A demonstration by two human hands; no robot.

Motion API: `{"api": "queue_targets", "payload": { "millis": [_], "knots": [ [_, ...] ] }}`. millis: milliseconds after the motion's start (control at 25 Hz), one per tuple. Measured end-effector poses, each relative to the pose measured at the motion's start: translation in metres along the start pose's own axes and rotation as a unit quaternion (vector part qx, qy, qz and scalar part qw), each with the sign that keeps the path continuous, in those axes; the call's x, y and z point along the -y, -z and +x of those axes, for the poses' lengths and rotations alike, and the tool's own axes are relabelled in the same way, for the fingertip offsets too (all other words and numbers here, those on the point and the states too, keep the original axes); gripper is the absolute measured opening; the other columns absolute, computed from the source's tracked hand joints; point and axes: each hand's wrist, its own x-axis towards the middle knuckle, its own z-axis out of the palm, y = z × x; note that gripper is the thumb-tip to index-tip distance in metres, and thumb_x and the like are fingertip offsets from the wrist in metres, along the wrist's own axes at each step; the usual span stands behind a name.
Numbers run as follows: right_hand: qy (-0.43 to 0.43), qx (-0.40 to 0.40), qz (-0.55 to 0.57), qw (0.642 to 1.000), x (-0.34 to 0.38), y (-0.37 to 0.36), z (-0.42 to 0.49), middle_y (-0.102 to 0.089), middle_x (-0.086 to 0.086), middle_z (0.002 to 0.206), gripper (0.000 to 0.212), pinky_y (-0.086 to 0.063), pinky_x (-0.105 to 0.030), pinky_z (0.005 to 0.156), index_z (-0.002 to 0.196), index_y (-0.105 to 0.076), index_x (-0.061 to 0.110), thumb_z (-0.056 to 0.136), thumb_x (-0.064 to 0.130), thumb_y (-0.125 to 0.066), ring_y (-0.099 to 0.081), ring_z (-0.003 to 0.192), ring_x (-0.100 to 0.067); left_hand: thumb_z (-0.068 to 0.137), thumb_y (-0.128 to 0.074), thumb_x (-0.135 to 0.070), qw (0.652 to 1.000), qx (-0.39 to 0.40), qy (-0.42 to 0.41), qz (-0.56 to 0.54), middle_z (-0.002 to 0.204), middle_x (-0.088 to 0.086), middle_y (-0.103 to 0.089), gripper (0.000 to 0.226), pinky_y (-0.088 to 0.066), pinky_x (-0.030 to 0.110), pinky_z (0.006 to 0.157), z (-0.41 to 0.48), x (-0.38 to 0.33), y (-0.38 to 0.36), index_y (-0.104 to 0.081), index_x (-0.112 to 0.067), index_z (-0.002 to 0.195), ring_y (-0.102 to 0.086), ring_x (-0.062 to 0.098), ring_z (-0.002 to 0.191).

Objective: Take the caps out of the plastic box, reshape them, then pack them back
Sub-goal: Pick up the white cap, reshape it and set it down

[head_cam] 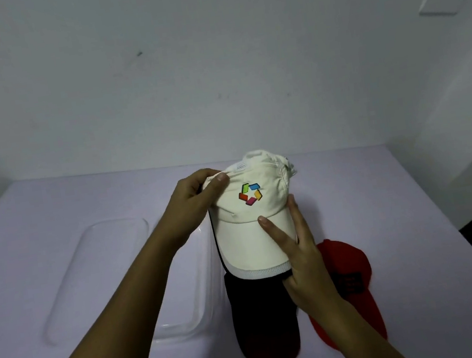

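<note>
I hold a cream cap (246,238) with a multicoloured logo above the table, its brim pointing toward me. My left hand (193,206) grips the left side of its crown, thumb on top. My right hand (298,246) holds the brim's right edge, with the thumb under the brim and straight fingers on top. Beneath it a black cap (263,317) with a dark red brim lies on the table. A red cap (348,278) lies to the right, partly hidden by my right forearm. The clear plastic box (187,316) stands at the left.
A transparent lid (97,277) lies flat on the lavender table (381,188), left of the box. A white wall rises behind the table's far edge. The table's right edge drops to the floor at the right.
</note>
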Motion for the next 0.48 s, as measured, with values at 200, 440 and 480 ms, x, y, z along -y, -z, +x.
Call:
{"api": "queue_targets", "payload": {
  "millis": [200, 440, 480],
  "knots": [
    [-0.009, 0.143, 0.032, 0.989, -0.005, 0.012, -0.006, 0.009, 0.019, 0.157, 0.099, -0.02, -0.007, 0.108, 0.135, -0.013, 0.063, 0.073, -0.002, -0.053, 0.001, 0.144, 0.001, 0.094, -0.049, -0.026, 0.998, -0.049, -0.019, -0.034, 0.087, 0.005, -0.07, 0.025, -0.053, 0.027, 0.074, -0.004, 0.008, 0.002, -0.065, -0.006, 0.091, -0.066, 0.016, 0.084],
    [-0.066, -0.025, 0.123, 0.99, 0.001, 0.051, 0.045, -0.045, 0.028, 0.129, 0.043, -0.031, -0.009, 0.105, 0.13, -0.042, 0.038, 0.09, 0.023, -0.047, -0.039, 0.125, 0.008, 0.089, -0.048, -0.035, 0.999, 0.004, -0.028, -0.015, 0.08, -0.001, -0.068, 0.035, -0.054, 0.026, 0.072, -0.008, 0.002, 0.005, -0.063, -0.004, 0.088, -0.065, 0.013, 0.079],
    [-0.07, -0.001, 0.097, 0.993, 0.006, 0.052, 0.056, -0.044, 0.028, 0.125, 0.039, -0.032, -0.005, 0.101, 0.13, -0.042, 0.033, 0.092, 0.033, -0.049, -0.04, 0.12, 0.011, 0.087, -0.047, -0.035, 0.999, 0.016, -0.039, -0.021, 0.076, -0.006, -0.067, 0.033, -0.053, 0.021, 0.068, -0.011, 0.001, -0.001, -0.061, -0.006, 0.085, -0.064, 0.008, 0.076]
  ]
}}
